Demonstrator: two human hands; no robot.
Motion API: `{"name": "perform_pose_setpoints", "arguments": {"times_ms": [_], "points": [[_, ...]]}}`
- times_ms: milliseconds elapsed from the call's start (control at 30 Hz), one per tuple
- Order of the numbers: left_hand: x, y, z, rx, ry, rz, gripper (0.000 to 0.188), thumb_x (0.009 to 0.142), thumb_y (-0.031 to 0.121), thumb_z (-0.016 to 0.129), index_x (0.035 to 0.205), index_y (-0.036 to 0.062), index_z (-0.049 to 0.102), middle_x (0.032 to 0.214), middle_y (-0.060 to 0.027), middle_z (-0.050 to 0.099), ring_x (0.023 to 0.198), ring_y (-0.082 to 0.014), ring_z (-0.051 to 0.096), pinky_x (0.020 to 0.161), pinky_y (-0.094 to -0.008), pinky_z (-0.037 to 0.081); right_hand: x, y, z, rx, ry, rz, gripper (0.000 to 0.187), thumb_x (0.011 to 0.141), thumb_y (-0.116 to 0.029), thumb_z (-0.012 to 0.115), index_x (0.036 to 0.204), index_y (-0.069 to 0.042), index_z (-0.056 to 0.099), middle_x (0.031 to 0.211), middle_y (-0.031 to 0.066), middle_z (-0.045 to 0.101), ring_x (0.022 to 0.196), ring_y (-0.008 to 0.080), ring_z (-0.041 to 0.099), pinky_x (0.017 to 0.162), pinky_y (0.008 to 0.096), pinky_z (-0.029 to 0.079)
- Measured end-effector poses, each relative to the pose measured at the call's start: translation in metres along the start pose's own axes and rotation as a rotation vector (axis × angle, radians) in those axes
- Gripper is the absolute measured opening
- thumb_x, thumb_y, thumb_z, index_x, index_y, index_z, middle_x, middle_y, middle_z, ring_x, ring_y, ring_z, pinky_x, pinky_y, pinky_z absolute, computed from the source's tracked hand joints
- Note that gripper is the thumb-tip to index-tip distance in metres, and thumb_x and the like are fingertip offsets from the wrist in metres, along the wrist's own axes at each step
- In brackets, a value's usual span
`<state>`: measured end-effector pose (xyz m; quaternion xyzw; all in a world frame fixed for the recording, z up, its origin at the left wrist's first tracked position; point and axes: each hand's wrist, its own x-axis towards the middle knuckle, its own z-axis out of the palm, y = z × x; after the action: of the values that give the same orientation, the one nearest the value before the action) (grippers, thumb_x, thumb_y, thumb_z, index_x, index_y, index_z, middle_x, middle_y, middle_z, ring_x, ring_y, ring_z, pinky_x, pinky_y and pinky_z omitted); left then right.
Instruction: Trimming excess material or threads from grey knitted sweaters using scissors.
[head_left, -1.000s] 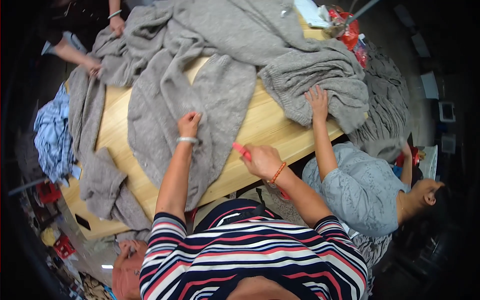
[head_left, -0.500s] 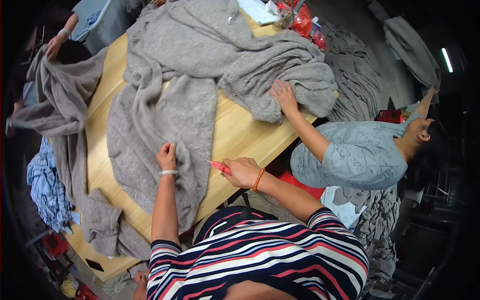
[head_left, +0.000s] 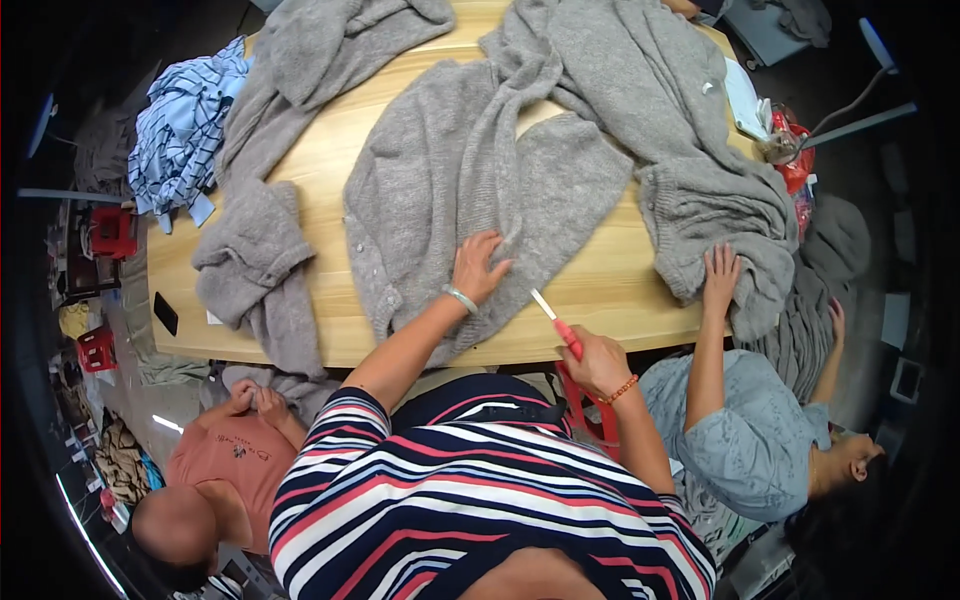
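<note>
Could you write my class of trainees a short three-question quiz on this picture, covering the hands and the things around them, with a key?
1. Open question: What does the striped-shirt wearer's bare right hand hold?
2. True or false: The same person's bare left hand lies on the soft grey knitted garment spread on the pale wooden table.
3. Multiple choice: Toward which side of the picture does the crumpled blue checked cloth lie? A) left B) right C) bottom

Key:
1. A slim tool with a red handle and silvery shaft.
2. True.
3. A.
</note>
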<state>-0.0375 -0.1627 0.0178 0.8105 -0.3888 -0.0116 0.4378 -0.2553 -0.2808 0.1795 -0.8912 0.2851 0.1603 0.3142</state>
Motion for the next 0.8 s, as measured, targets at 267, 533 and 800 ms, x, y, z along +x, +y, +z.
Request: {"name": "perform_pose_setpoints", "arguments": {"times_ms": [267, 533, 800], "points": [[-0.019, -0.047, -0.034, 0.1, -0.115, -0.071, 0.034, 0.076, 0.016, 0.076, 0.108, 0.008, 0.066, 0.135, -0.0183, 0.052, 0.124, -0.0398, 0.046, 0.106, -0.0539, 0.035, 0.001, -0.019, 0.0, -0.096, -0.06, -0.048, 0.027, 0.089, -0.031, 0.06, 0.109, -0.013, 0.062, 0.081, 0.0222, 0.067, 0.079, 0.0425, 0.066, 0.071, 0.0521, 0.052], [-0.036, -0.041, -0.096, 0.527, 0.061, -0.721, 0.111, 0.061, 0.033, 0.086, 0.153, 0.0167, 0.026, 0.155, -0.0248, 0.025, 0.139, -0.0458, 0.03, 0.11, -0.0631, 0.025, -0.002, -0.011, 0.013, -0.047, 0.032, 0.01, 0.032, 0.09, -0.032, 0.063, 0.117, -0.015, 0.06, 0.083, 0.0231, 0.067, 0.081, 0.044, 0.065, 0.073, 0.0532, 0.051], [0.052, -0.101, -0.229, 0.01, 0.119, -0.555, 0.081, 0.069, 0.02, 0.072, 0.142, 0.0006, 0.044, 0.13, -0.0211, 0.058, 0.122, -0.0335, 0.054, 0.107, -0.0399, 0.04, 0.011, -0.014, 0.01, -0.008, 0.081, -0.004, 0.031, 0.089, -0.033, 0.063, 0.116, -0.016, 0.061, 0.085, 0.0222, 0.068, 0.083, 0.0439, 0.065, 0.074, 0.0526, 0.051]]}}
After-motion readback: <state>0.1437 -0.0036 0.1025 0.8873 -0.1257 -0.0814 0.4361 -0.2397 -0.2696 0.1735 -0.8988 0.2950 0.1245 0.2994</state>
